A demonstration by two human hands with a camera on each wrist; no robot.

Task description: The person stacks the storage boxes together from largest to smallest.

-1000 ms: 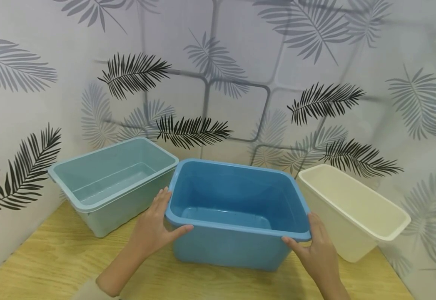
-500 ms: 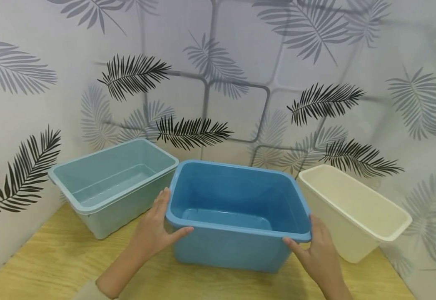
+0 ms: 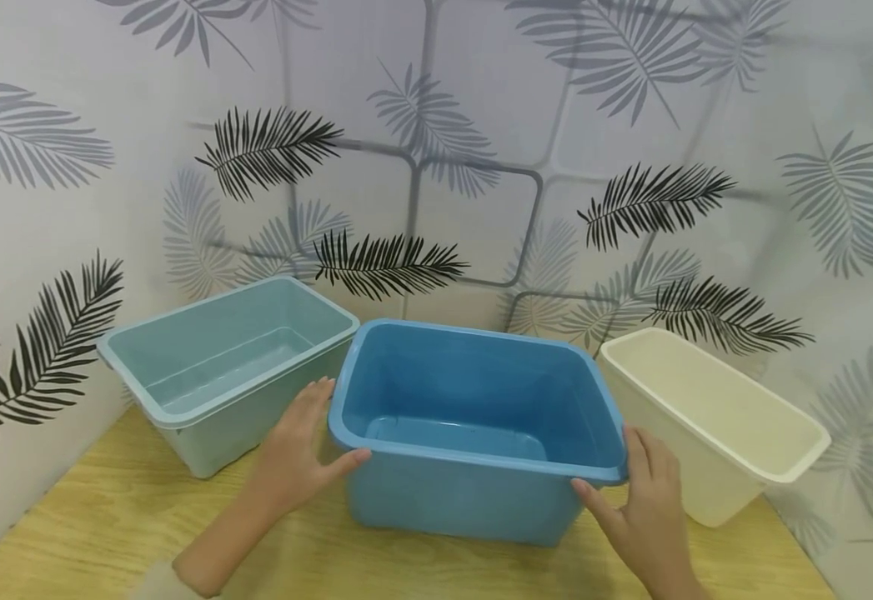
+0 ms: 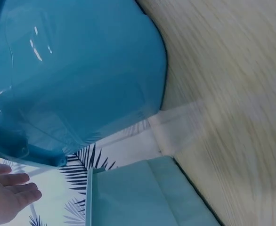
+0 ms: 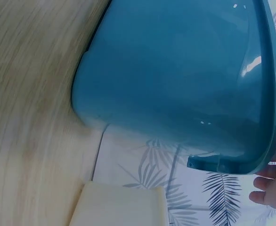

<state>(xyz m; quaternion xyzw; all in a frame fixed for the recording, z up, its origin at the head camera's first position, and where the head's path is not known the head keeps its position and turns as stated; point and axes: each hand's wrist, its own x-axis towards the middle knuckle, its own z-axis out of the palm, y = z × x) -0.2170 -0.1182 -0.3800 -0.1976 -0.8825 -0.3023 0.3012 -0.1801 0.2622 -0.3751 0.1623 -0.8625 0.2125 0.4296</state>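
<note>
A deep blue plastic tub (image 3: pixel 459 498) stands on the wooden table between both hands. My left hand (image 3: pixel 291 462) is at the tub's left front corner with its fingers spread. In the left wrist view a gap shows between the left fingers (image 4: pixel 16 179) and the blue rim. At the opposite corner my right hand (image 3: pixel 649 510) has its thumb by the front rim and its fingers extended along the right side. The right wrist view shows the right fingertips (image 5: pixel 262 182) right at the rim. Nothing lies inside the tub.
A pale green tub (image 3: pixel 256 425) stands angled at the left, its corner close to the blue one. A cream tub (image 3: pixel 714 492) sits at the right behind my right hand. The wood-grain table (image 3: pixel 106 533) meets a leaf-patterned wall (image 3: pixel 474 217) at the back.
My left hand has drawn slightly left, away from the blue rim. My right hand has shifted a little to the right. The tubs stand where they were.
</note>
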